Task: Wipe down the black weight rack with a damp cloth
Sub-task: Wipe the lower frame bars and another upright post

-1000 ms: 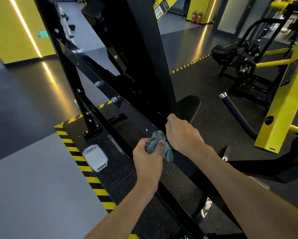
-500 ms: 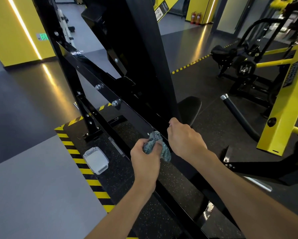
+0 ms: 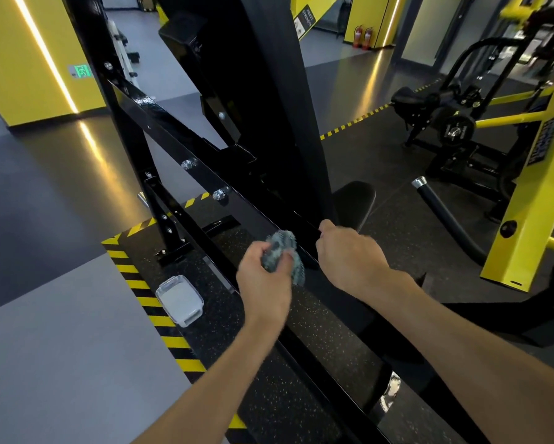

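Blue-grey cloth (image 3: 282, 254) is bunched in the curled fingers of the left hand (image 3: 263, 283) and held against the side of the slanted bar (image 3: 160, 121) of the rack (image 3: 269, 91), apparently so its damp face meets the paint. The bar's top edge is gripped by the right hand (image 3: 349, 254) just beside it, likely for steadying. Counted: one cloth, two hands, two bolts (image 3: 220, 194) on the bar, and one tub (image 3: 179, 299) on the floor (image 3: 45, 347).

left hand (image 3: 264, 278) gripping cloth (image 3: 283, 256) against rack rail (image 3: 205, 174); right hand (image 3: 349, 254) seemingly curled
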Action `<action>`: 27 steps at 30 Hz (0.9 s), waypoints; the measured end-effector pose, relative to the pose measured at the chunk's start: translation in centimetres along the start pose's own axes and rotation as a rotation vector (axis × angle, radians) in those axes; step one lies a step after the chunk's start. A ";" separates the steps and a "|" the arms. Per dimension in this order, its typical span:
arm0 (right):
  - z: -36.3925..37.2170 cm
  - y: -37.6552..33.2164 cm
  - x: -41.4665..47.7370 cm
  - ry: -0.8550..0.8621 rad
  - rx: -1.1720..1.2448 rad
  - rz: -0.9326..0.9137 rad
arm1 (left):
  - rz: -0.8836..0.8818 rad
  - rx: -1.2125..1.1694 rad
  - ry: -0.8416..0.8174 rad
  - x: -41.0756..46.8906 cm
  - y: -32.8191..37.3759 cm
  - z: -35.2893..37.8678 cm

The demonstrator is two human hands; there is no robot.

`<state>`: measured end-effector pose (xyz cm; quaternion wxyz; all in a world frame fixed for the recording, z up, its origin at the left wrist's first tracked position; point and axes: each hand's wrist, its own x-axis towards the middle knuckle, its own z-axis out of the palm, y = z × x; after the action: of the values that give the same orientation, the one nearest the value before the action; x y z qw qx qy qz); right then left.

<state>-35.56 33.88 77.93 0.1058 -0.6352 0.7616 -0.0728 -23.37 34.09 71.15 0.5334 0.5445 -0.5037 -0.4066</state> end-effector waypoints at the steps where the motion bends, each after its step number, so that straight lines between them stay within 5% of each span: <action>1: -0.4 -0.3 0.6 0.013 0.026 -0.012 | 0.039 0.023 -0.037 -0.5 -0.1 0.1; 4: -0.6 -1.4 2.6 -0.041 0.261 -0.050 | 0.023 0.042 -0.025 0.6 -1.1 -0.1; 15: 0.9 -2.4 3.1 -0.035 0.079 -0.095 | -0.035 0.042 0.016 2.2 -3.0 -0.4; 19: 0.8 -2.5 3.0 -0.032 0.087 -0.087 | 0.035 0.058 -0.089 0.2 -3.4 -0.2; 23: 0.8 -2.4 3.0 -0.047 0.083 -0.094 | -0.103 0.017 0.015 2.2 -4.1 -0.1; 27: 0.9 -2.4 3.0 -0.039 0.078 -0.083 | -0.006 0.024 -0.103 0.2 -3.8 -0.2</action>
<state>-33.56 30.56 77.48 0.1422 -0.6629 0.7290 -0.0943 -22.72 33.59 67.46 0.4989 0.5306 -0.5336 -0.4298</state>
